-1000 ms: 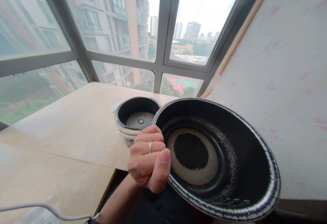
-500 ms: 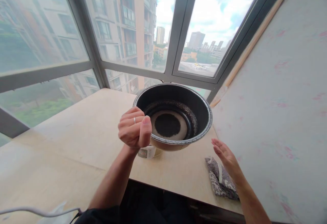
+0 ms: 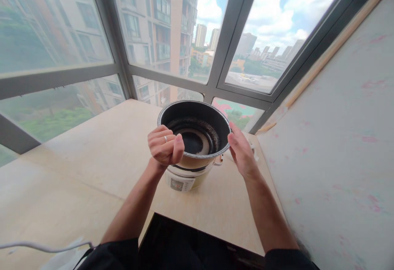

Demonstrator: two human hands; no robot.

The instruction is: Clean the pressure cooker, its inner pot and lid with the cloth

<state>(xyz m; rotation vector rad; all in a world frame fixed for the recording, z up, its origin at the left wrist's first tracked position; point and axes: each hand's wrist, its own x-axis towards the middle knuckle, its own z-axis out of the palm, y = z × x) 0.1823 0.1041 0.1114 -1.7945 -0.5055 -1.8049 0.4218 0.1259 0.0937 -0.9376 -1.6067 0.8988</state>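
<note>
Hanging over the cooker (image 3: pixel 181 179), the pot (image 3: pixel 194 138) is riding between left hand (image 3: pixel 165 145), clenched on one side, and right hand (image 3: pixel 242 150), gripping the other!

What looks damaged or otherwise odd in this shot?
The pot looks worn: a dark round patch inside a paler ring marks its floor, with speckling above. Beside the flowered wall, the wooden trim looks broken near its lower end.
</note>
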